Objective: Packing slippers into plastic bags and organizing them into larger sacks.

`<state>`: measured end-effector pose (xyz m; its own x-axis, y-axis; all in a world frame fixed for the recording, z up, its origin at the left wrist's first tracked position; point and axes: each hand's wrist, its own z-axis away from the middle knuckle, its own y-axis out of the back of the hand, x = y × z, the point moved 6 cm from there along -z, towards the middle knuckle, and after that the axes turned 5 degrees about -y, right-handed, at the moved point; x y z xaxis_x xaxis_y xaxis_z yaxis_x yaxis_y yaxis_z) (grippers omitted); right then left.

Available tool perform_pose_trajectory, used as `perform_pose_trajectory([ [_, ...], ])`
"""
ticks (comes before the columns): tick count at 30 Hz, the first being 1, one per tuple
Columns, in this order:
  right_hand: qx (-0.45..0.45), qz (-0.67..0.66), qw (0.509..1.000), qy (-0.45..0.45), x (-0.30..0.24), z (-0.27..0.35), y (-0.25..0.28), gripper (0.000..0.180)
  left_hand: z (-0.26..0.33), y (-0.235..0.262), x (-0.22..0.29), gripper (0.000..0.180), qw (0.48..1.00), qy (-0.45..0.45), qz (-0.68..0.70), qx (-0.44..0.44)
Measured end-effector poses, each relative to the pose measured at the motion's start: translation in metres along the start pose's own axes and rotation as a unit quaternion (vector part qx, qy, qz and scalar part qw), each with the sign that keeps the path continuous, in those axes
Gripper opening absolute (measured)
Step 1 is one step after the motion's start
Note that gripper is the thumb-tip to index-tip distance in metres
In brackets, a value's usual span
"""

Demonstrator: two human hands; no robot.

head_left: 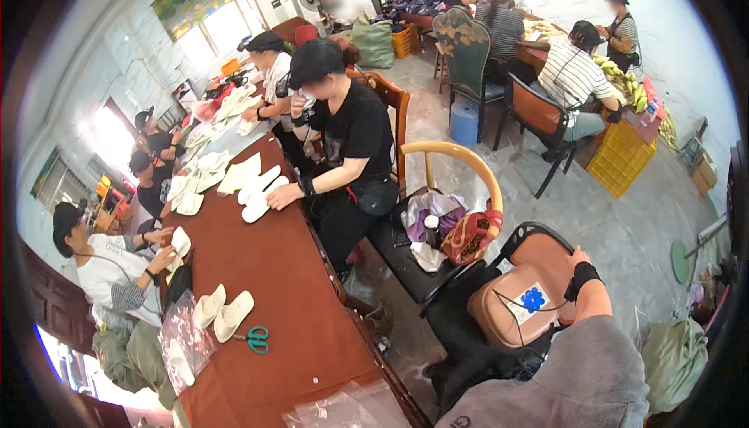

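Observation:
My right hand (577,259), with a black band at the wrist, reaches out at the lower right. Its fingers are closed over the edge of a black-framed chair (538,230) with a brownish-pink back. Close beside this hand, on the chair, is a rounded brownish-pink case-like thing (488,311) with a white label and a blue flower shape. A thin dark cord loops over it. My left hand is out of view.
Left is a long brown table (289,295) with white slippers (232,316), teal scissors (257,340) and plastic bags (187,334). People sit around it. A wooden-armed chair (452,147) holds a red patterned bag (470,237). A yellow crate (622,164) stands farther right.

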<state>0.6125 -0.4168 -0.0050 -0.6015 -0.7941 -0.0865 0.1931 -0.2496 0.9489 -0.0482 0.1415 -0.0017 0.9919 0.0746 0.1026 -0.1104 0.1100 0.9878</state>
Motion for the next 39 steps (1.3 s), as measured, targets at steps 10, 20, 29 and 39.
perform_pose_trajectory([
  [10, 0.061, 0.011, 0.996, 0.059, 0.014, -0.022, -0.007, 0.038, -0.059, -0.002, -0.058, 0.070, 0.984, -0.131, -0.120, -0.031],
  [20, 0.044, 0.009, 0.998, 0.054, 0.054, -0.061, 0.031, 0.029, -0.106, -0.050, -0.066, 0.068, 0.953, -0.251, -0.162, -0.055],
  [29, 0.084, 0.002, 0.993, 0.088, 0.019, -0.157, 0.048, 0.031, -0.072, -0.018, -0.097, 0.067, 0.953, -0.204, -0.219, -0.047],
  [39, -0.021, 0.138, 0.987, 0.081, 0.044, -0.271, -0.037, 0.070, 0.093, 0.042, -0.038, 0.048, 0.981, -0.012, -0.159, 0.114],
])
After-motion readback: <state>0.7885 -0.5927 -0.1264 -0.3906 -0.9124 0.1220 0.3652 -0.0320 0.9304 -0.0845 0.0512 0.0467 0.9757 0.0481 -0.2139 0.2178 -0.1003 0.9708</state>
